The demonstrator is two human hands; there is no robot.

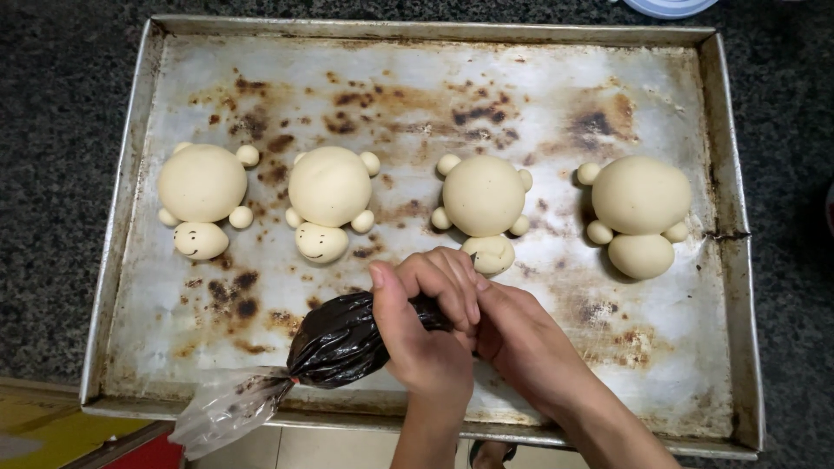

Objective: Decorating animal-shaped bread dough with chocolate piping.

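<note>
Four turtle-shaped pieces of pale dough lie in a row on a worn metal baking tray (738, 260). The first turtle (201, 184) and second turtle (330, 187) have small dark faces drawn on their heads. The fourth turtle (640, 195) has a plain head. My left hand (426, 339) is wrapped around a clear piping bag (334, 343) full of dark filling. My right hand (521, 343) clasps the bag's front end next to it. Both hands sit just below the head of the third turtle (483, 195). The bag's tip is hidden under my fingers.
The tray rests on a dark speckled stone counter (52, 174). A pale round object (669, 7) shows at the top edge. A yellow and red surface (52, 430) lies at the bottom left, beside the bag's twisted loose end (226, 412).
</note>
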